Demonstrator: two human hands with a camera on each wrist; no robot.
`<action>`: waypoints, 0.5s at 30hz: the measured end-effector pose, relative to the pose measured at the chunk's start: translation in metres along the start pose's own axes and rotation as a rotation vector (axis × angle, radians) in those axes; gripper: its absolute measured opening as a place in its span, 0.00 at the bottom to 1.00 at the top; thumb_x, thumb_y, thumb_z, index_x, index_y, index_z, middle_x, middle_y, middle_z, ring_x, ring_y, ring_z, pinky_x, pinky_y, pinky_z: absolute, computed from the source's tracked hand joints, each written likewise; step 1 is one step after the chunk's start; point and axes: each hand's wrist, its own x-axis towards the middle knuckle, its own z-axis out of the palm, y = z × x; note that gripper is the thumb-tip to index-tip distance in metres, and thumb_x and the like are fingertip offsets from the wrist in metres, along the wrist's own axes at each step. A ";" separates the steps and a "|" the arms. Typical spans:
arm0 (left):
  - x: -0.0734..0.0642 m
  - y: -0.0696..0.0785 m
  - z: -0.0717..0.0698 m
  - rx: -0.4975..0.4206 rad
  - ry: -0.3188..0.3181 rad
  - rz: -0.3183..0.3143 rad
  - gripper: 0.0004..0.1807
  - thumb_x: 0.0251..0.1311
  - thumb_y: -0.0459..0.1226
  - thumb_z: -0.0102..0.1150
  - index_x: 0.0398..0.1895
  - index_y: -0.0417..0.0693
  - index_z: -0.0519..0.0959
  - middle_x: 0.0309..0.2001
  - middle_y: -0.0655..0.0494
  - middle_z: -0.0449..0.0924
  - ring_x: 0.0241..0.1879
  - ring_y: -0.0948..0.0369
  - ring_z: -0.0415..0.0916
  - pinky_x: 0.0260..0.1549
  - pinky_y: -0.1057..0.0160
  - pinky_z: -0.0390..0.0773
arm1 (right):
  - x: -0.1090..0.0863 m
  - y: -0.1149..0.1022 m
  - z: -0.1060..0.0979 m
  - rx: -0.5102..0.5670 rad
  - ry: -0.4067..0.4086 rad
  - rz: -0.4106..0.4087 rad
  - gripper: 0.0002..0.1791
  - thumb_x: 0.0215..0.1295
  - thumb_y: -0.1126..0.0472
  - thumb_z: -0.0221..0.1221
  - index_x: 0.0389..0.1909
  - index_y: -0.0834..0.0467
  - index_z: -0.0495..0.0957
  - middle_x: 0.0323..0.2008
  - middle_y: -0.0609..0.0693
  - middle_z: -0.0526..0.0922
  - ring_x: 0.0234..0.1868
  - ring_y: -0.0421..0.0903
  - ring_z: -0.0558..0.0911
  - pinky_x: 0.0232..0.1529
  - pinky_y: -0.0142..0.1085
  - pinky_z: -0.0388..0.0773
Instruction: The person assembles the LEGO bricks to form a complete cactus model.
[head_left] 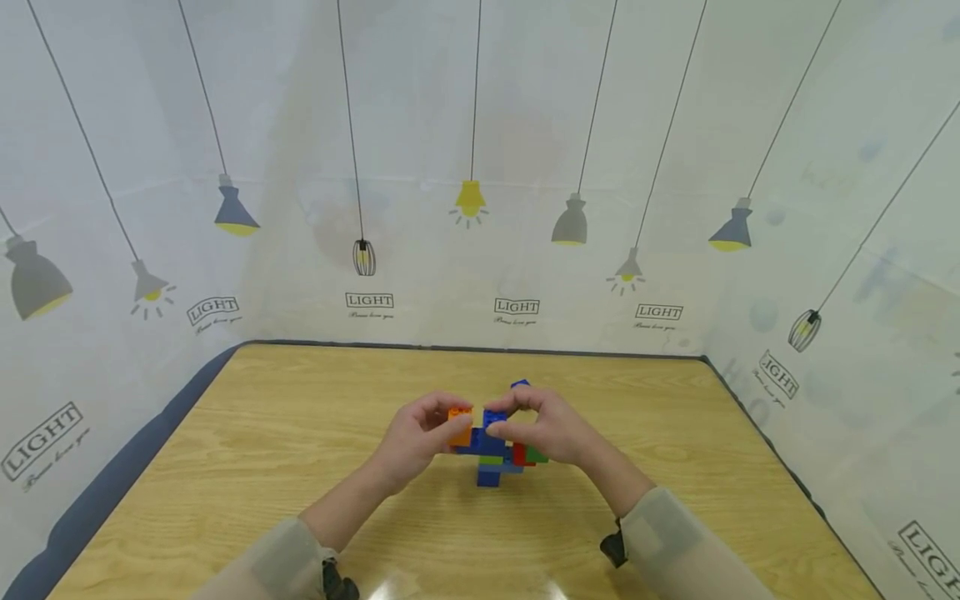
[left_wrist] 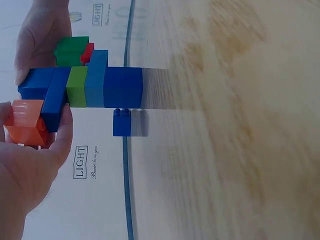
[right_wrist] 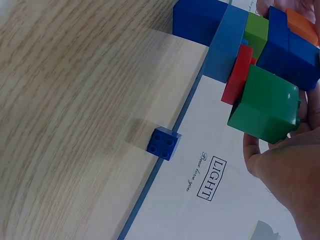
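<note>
A stack of toy building bricks stands upright on the table between the two hands. From the bottom it has a dark blue brick [left_wrist: 123,87], a lighter blue brick [left_wrist: 96,80], a lime brick [left_wrist: 76,86] and a long blue brick [head_left: 491,443]. An orange brick [head_left: 460,426] sits at the upper left end, pinched by my left hand [head_left: 416,437]. At the upper right end my right hand [head_left: 551,425] pinches a blue brick [head_left: 494,417]. Below the right hand, a red brick [right_wrist: 238,75] and a green brick [right_wrist: 265,103] jut out sideways.
A loose blue brick [right_wrist: 164,143] lies on the wooden table [head_left: 300,400] behind the stack, partly hidden by the right hand in the head view. White sheeting [head_left: 420,125] printed with lamps surrounds the table's back and sides.
</note>
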 end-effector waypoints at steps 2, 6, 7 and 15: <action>0.001 -0.001 0.000 0.012 0.005 0.004 0.17 0.78 0.41 0.66 0.62 0.44 0.83 0.49 0.51 0.83 0.47 0.56 0.83 0.46 0.58 0.92 | 0.000 0.001 0.000 0.001 0.000 -0.004 0.17 0.74 0.50 0.72 0.58 0.52 0.88 0.49 0.50 0.86 0.57 0.52 0.79 0.54 0.43 0.84; 0.001 0.000 0.000 0.023 0.002 0.005 0.17 0.79 0.41 0.65 0.63 0.41 0.82 0.49 0.50 0.83 0.47 0.57 0.83 0.46 0.59 0.92 | 0.001 0.002 0.000 0.000 -0.001 -0.008 0.17 0.75 0.51 0.71 0.59 0.53 0.87 0.49 0.51 0.86 0.56 0.52 0.79 0.54 0.42 0.85; 0.001 0.000 0.000 0.024 0.000 0.003 0.18 0.79 0.41 0.65 0.63 0.41 0.82 0.49 0.50 0.83 0.47 0.57 0.83 0.46 0.59 0.92 | 0.001 0.002 0.000 -0.001 -0.002 -0.011 0.18 0.75 0.50 0.71 0.59 0.54 0.87 0.49 0.52 0.86 0.56 0.52 0.79 0.54 0.42 0.85; 0.001 0.002 -0.001 0.039 0.001 -0.011 0.18 0.79 0.42 0.66 0.63 0.41 0.82 0.50 0.48 0.84 0.48 0.57 0.83 0.45 0.59 0.92 | 0.000 0.000 0.001 0.005 0.000 0.005 0.17 0.75 0.51 0.71 0.59 0.52 0.87 0.49 0.51 0.86 0.57 0.52 0.79 0.53 0.41 0.85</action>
